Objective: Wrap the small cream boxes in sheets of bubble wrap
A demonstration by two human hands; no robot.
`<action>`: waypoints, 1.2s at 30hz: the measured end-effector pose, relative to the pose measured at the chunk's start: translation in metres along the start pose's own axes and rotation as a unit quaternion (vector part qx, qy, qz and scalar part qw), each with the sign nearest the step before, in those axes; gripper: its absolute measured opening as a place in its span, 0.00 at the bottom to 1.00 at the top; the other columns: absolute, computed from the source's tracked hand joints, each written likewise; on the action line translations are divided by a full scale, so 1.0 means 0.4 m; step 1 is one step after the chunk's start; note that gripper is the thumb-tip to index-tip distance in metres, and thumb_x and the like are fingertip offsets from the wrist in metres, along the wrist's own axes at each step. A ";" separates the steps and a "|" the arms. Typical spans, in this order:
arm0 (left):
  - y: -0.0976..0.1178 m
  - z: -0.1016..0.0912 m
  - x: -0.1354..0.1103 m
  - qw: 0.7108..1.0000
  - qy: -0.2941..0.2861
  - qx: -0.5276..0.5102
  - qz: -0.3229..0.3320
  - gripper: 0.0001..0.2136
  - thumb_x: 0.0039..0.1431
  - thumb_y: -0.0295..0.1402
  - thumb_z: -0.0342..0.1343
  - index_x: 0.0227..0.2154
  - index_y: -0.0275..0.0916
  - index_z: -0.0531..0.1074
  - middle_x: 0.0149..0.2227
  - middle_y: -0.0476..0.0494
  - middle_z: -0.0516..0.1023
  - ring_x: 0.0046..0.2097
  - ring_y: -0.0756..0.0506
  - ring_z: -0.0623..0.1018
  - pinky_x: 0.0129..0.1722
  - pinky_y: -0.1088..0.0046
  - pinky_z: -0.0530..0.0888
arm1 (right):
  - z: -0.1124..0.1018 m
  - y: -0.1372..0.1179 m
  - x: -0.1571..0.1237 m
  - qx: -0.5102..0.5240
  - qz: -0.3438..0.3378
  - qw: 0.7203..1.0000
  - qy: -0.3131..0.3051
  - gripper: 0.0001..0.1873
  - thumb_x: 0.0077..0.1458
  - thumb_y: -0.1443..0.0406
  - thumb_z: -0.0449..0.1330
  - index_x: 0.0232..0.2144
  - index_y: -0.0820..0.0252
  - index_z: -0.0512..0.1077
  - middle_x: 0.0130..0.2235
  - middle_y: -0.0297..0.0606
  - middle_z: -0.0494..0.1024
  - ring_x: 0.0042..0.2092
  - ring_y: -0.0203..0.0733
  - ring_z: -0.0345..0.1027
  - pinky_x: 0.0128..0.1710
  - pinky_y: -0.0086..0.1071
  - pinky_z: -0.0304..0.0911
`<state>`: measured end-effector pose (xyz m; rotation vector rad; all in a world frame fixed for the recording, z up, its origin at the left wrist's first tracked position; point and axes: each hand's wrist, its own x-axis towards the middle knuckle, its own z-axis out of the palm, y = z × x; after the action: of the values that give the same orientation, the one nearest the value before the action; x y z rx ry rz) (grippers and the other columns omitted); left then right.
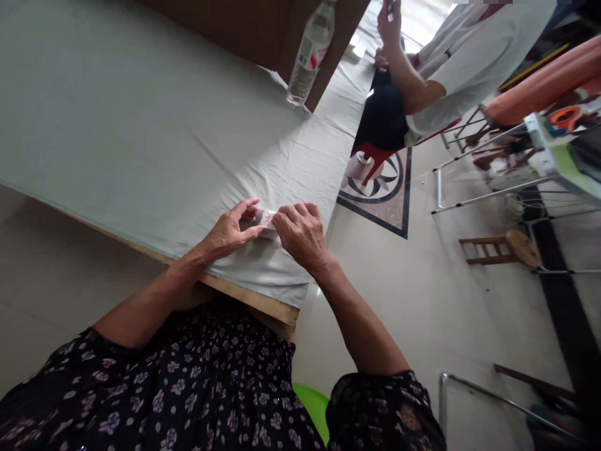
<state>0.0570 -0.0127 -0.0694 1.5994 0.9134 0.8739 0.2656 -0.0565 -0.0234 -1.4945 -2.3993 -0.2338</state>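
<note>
A small white packet with pinkish-red marks (pixel 267 218) is between my two hands, just above the cloth near the table's front right corner. My left hand (pixel 228 233) curves around its left end, with the thumb along the near side and the fingers on the far side. The fingers of my right hand (pixel 301 233) are bent and closed on the packet's right end, covering that part. What the packet contains cannot be made out.
A pale cloth (pixel 141 125) covers the table. A clear plastic bottle (pixel 307 59) stands beside a large brown box (pixel 225 28) at the back. To the right, a person in a white shirt (pixel 488 62) sits on a red stool. A small wooden stool (pixel 521 248) is on the floor.
</note>
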 end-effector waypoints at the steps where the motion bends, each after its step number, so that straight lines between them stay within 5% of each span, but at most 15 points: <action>1: -0.002 0.000 0.000 1.000 0.000 0.004 0.003 0.33 0.56 0.40 0.67 0.64 0.37 0.70 0.52 0.38 0.82 0.55 0.40 0.81 0.62 0.58 0.76 | 0.003 0.002 0.002 -0.004 0.006 1.000 -0.001 0.16 0.74 0.66 0.51 0.35 0.56 0.76 0.40 0.41 0.82 0.41 0.47 0.66 0.49 0.44 0.56; 16: 0.007 0.020 -0.005 0.988 0.002 0.140 0.058 0.29 0.62 0.44 0.63 0.64 0.38 0.71 0.60 0.33 0.79 0.60 0.36 0.79 0.63 0.53 0.75 | -0.048 0.012 0.027 0.007 0.036 0.996 -0.086 0.14 0.73 0.66 0.51 0.39 0.59 0.76 0.43 0.43 0.84 0.44 0.48 0.70 0.51 0.41 0.52; 24: 0.007 0.019 -0.009 0.989 0.004 0.133 0.061 0.30 0.62 0.41 0.64 0.64 0.35 0.70 0.59 0.31 0.79 0.59 0.36 0.80 0.63 0.53 0.76 | -0.045 0.026 0.025 -0.062 0.010 0.995 -0.080 0.11 0.71 0.69 0.52 0.40 0.60 0.75 0.43 0.43 0.83 0.42 0.47 0.69 0.50 0.41 0.53; 32: -0.003 0.019 -0.008 0.982 0.008 0.121 0.148 0.30 0.61 0.34 0.64 0.66 0.39 0.67 0.59 0.34 0.76 0.52 0.42 0.81 0.53 0.63 0.81 | -0.065 0.062 0.109 -0.128 -0.002 0.990 -0.053 0.13 0.72 0.71 0.48 0.40 0.61 0.73 0.45 0.46 0.81 0.42 0.48 0.67 0.51 0.42 0.54; 36: -0.010 0.015 -0.006 0.974 -0.014 0.136 0.179 0.32 0.60 0.30 0.64 0.67 0.42 0.65 0.63 0.35 0.73 0.55 0.42 0.79 0.56 0.64 0.79 | -0.074 0.102 0.158 -0.128 0.021 0.991 -0.032 0.14 0.72 0.70 0.45 0.42 0.60 0.71 0.47 0.47 0.78 0.44 0.49 0.66 0.54 0.45 0.55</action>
<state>0.0610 -0.0166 -0.0745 2.0518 0.7608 1.0009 0.2812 0.0066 0.0248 -1.6834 -2.4596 -0.5099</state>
